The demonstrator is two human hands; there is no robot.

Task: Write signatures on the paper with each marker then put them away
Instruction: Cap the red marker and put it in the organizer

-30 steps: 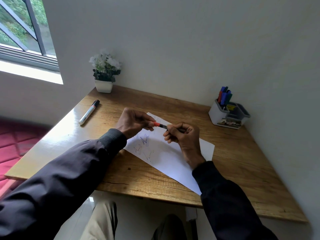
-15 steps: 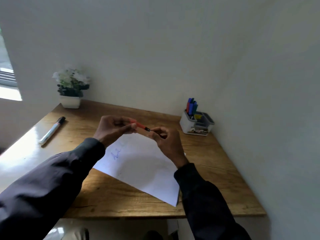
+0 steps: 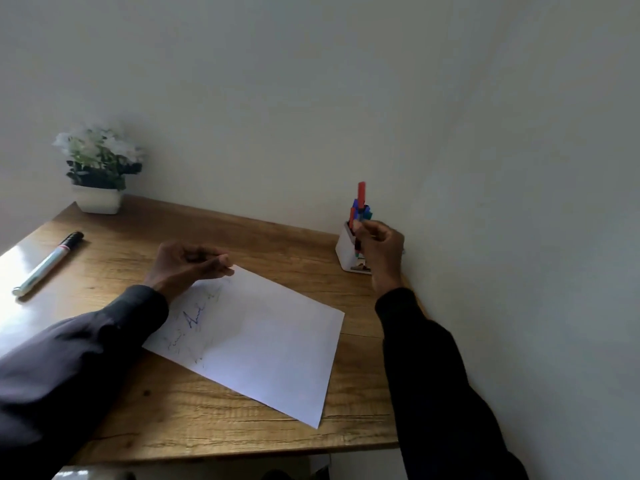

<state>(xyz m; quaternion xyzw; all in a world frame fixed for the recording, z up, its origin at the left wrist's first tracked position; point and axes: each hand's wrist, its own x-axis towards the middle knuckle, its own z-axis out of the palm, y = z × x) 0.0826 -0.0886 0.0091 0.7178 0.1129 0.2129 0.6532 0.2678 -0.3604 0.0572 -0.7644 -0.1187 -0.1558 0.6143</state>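
Pale walls meet in a corner behind a brown wooden desk (image 3: 277, 258), where a person appears to be at the putting-away stage of the signing task. The right hand (image 3: 381, 245) pinches a red-capped marker (image 3: 361, 194) upright, its lower end over the white plastic pen holder (image 3: 345, 247) by the wall, which bristles with blue, red and green markers (image 3: 356, 205).

The left hand (image 3: 194, 268) rests with fingers loosely curled at the far corner of the white sheet of paper (image 3: 270, 341), with nothing visible in its grasp. Scrawled signatures crowd the sheet's left end, just beside that wrist.

The likely trouble is at the holder. Its compartment looks crowded, so the incoming tip could snag on a neighbour's cap, skid off the rim or nudge the light box sideways. Blur hides exactly where the tip sits.

A white-barrelled marker with a black cap (image 3: 48, 263) lies on the desk's left side, well apart from both hands and near a potted white-flowered plant (image 3: 98, 161). It could be overlooked.
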